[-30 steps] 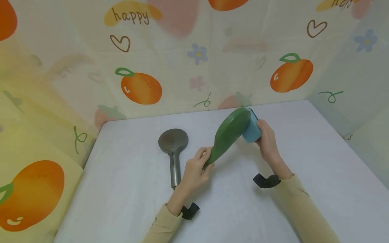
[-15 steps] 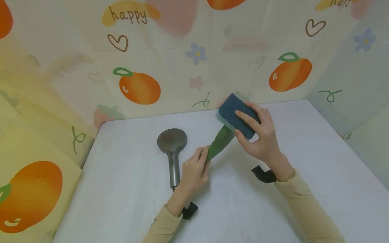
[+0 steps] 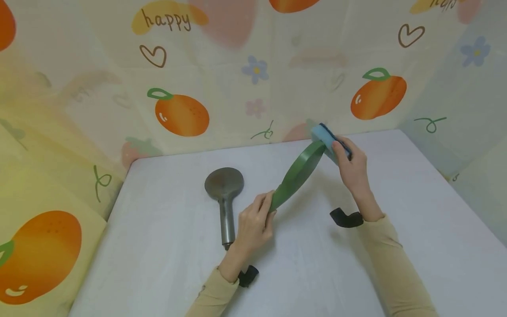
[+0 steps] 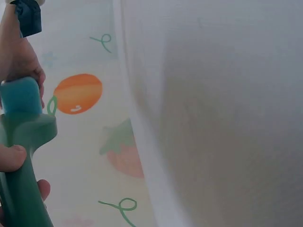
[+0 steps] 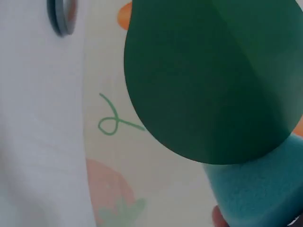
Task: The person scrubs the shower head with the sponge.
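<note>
A smooth, round-headed green utensil (image 3: 299, 170) is pinched in the left grip (image 3: 253, 223), its far end touched by a light-blue sponge (image 3: 322, 135) pinched in the right grip (image 3: 354, 169).

Both hands (image 3: 255, 223) gripping, forearms (image 3: 396, 268) extended, right hand (image 3: 352, 167) higher

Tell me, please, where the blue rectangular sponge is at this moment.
In the head view, the blue rectangular sponge is right of centre, held in the person's right hand, at the upper end of the green spoon-shaped utensil.
</note>
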